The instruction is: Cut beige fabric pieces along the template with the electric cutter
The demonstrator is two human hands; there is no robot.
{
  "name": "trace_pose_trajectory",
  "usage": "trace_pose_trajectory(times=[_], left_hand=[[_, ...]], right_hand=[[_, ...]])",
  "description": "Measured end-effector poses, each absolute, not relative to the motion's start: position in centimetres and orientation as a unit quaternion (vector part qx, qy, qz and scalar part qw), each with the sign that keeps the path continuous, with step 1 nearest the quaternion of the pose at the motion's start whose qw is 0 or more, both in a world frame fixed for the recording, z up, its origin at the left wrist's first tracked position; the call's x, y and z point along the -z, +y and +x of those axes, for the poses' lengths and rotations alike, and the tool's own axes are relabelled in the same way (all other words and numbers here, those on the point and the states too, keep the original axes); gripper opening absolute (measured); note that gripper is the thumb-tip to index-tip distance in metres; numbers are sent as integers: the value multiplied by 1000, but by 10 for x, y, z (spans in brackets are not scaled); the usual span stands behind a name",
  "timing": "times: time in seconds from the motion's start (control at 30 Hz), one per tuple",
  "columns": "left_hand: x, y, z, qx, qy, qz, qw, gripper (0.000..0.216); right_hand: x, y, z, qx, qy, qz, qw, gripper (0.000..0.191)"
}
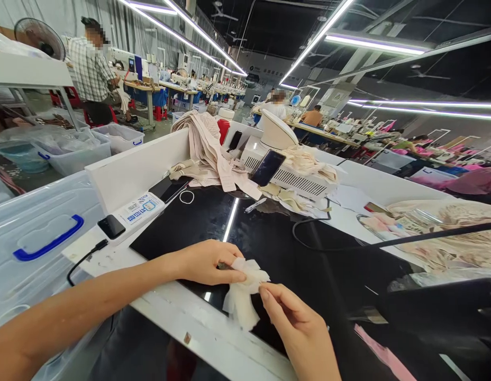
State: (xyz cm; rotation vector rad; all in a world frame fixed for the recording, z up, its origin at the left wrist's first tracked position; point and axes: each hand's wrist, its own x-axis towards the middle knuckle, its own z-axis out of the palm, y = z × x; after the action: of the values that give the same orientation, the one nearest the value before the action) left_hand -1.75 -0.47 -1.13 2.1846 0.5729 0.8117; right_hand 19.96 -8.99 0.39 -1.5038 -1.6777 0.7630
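We pinch the cloth piece [244,299] between left hand [208,262] and right hand [299,325]; gripped so lightly near the table [190,313] edge, it may slip off.

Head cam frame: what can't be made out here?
Head view only:
- Whether the left hand holds anything besides the fabric piece; its fingers cover that spot.
- The right hand: wrist cut off by the bottom edge.
- The box label: print too small to read.
- Right end of the table: hidden behind a dark blurred shape.
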Motion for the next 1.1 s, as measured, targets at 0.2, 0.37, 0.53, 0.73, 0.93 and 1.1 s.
trace_pose_trajectory(times=[0.2, 0.37, 0.53, 0.73, 0.93, 1.1], left_hand=[[11, -5, -18, -314, 221, 845, 372, 18], [13, -4, -18, -315, 227, 841, 377, 15], [13, -5, -16, -316, 244, 840, 366, 13], [10, -6, -15, -311, 260, 842, 356, 13], [9, -7, -16, -309, 262, 843, 354, 13], [9, -7, -16, -308, 260, 844, 356, 13]], right_hand=[[-3, -87, 197, -320, -617, -603, 390, 26], [-3, -91, 197, -259, -656, -590, 394, 21], [-1, -100, 198, -90, -795, -475, 367, 4], [4, -99, 190, 58, -891, -384, 234, 22], [9, -97, 182, 161, -898, -359, 199, 26], [9, -99, 178, 98, -888, -382, 236, 26]])
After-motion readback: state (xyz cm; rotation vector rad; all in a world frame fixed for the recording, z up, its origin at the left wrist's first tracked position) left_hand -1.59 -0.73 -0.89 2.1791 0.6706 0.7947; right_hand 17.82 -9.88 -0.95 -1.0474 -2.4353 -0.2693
